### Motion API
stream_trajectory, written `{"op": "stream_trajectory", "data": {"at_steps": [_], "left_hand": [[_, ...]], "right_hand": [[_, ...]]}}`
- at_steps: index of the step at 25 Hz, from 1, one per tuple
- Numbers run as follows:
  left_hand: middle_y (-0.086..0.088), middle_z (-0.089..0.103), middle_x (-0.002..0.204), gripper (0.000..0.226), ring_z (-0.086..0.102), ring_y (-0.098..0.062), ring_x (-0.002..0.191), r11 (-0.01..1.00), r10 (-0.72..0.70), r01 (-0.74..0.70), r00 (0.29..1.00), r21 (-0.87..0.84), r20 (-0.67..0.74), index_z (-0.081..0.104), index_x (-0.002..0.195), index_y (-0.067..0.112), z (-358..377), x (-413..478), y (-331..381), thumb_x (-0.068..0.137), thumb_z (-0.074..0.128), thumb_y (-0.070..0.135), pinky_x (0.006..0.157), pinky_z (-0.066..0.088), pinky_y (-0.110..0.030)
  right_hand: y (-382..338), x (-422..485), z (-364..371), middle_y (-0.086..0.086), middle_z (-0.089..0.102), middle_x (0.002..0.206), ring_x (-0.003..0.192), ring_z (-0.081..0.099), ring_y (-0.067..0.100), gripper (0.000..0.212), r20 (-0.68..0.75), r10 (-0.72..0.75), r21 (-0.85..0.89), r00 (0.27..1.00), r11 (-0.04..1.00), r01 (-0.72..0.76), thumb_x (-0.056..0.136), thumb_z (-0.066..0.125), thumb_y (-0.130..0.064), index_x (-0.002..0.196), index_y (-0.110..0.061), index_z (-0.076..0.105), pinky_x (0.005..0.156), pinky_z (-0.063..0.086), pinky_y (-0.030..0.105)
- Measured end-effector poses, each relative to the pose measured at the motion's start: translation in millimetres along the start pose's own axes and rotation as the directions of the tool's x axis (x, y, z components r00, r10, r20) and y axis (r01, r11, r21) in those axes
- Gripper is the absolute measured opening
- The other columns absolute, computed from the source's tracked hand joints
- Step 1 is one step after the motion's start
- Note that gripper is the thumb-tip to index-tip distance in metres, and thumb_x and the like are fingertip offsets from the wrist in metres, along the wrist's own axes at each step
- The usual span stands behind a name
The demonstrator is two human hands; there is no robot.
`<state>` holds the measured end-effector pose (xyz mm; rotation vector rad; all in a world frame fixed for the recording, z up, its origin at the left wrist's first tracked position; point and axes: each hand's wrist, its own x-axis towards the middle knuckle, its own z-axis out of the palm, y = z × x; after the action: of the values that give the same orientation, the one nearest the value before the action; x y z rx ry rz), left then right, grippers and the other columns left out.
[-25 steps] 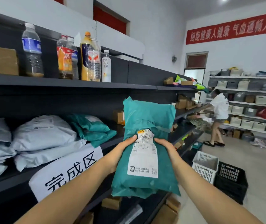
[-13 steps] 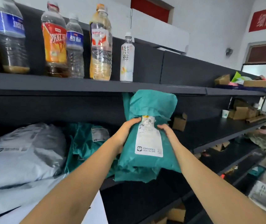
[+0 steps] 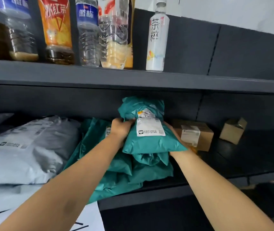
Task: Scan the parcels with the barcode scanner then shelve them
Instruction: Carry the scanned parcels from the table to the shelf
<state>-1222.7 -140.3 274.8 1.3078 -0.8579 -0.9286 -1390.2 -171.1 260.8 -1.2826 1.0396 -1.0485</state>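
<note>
I hold the teal parcel [image 3: 149, 130] inside the middle bay of the dark shelving, under the upper shelf [image 3: 133, 77] and above the lower shelf [image 3: 149, 194]. It stands nearly upright with its white label [image 3: 149, 126] facing me and its bunched top close under the shelf above.

My left hand [image 3: 121, 129] is on the parcel's left edge, level with the upper part of the label. Its fingers [image 3: 127, 121] are curled over the plastic and grip a fold of it, the thumb side toward me. My right hand [image 3: 172, 132] lies along the parcel's right side, just behind the bulging lower half. Only the edge of the palm and the wrist show, as the fingers are hidden behind the bag. I cannot tell whether they are curled round it or flat against it.

The parcel's lower end overlaps other teal bags [image 3: 99, 147] heaped on the lower shelf. Whether its weight already rests on them, I cannot tell. Left of that heap lie grey bags [image 3: 33, 147]. Just right of my right hand stands a cardboard box [image 3: 198, 135] with a white label, and a smaller box [image 3: 232, 130] sits tilted further right.

On the upper shelf stands a row of drink bottles, a white bottle [image 3: 157, 39] at its right end. A white sheet [image 3: 89, 220] hangs at the shelf's front edge below my left forearm.
</note>
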Motion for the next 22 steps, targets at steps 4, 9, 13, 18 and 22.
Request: {"op": "stream_trajectory", "data": {"at_steps": [4,9,13,18,22], "left_hand": [[-0.017,0.067,0.111,0.037,0.065,-0.031,0.098,0.999,-0.028,0.030,0.999,0.036,-0.043,0.062,0.113,0.000,-7.4,-13.4,0.2,0.083,0.069,0.019,0.090,0.053,-0.044],[-0.017,0.064,0.105,0.044,0.063,-0.034,0.093,0.996,-0.030,0.030,1.000,-0.089,-0.001,0.056,0.111,0.003,-30.9,-50.0,37.7,0.075,0.070,0.024,0.076,0.052,-0.039],[-0.008,0.046,0.079,0.023,0.045,-0.022,0.081,0.981,0.076,-0.081,0.996,0.178,0.036,0.046,0.071,0.016,-100.4,-109.3,47.0,0.092,0.055,0.016,0.073,0.040,-0.034],[-0.014,0.053,0.082,0.012,0.049,-0.023,0.075,0.826,0.250,-0.303,0.953,0.476,0.173,0.061,0.098,0.006,-246.3,-197.1,31.4,0.088,0.054,0.008,0.065,0.038,-0.029],[-0.011,0.059,0.093,0.033,0.056,-0.025,0.081,0.746,0.235,-0.238,0.968,0.621,0.089,0.049,0.121,0.009,-425.0,-279.0,20.1,0.089,0.057,0.015,0.073,0.043,-0.032]], "right_hand": [[-9.1,-19.6,0.0,0.005,0.059,0.114,0.106,0.058,0.024,0.034,0.093,0.112,0.126,0.989,0.984,-0.123,0.103,0.041,-0.023,0.134,-0.011,0.049,0.070,0.051,0.021],[-51.4,-52.9,1.9,0.011,0.069,0.103,0.090,0.067,0.027,0.038,-0.129,0.058,-0.040,0.990,0.997,-0.064,0.087,0.065,-0.041,0.113,-0.013,0.064,0.079,0.056,0.040],[-46.4,-119.7,30.1,0.015,0.055,0.136,0.124,0.049,0.035,0.053,-0.174,-0.408,-0.932,0.896,0.363,-0.016,0.093,0.052,-0.040,0.137,-0.010,0.050,0.100,0.039,0.042],[-23.0,-228.3,154.3,0.012,0.065,0.105,0.103,0.059,0.033,0.039,0.073,-0.478,-0.975,0.876,0.152,0.163,0.094,0.051,-0.035,0.120,-0.008,0.059,0.083,0.046,0.040],[6.0,-303.3,316.7,0.010,0.066,0.112,0.106,0.061,0.032,0.034,0.200,-0.318,-0.915,0.927,0.278,0.293,0.086,0.059,-0.030,0.114,-0.012,0.064,0.083,0.050,0.035]]}}
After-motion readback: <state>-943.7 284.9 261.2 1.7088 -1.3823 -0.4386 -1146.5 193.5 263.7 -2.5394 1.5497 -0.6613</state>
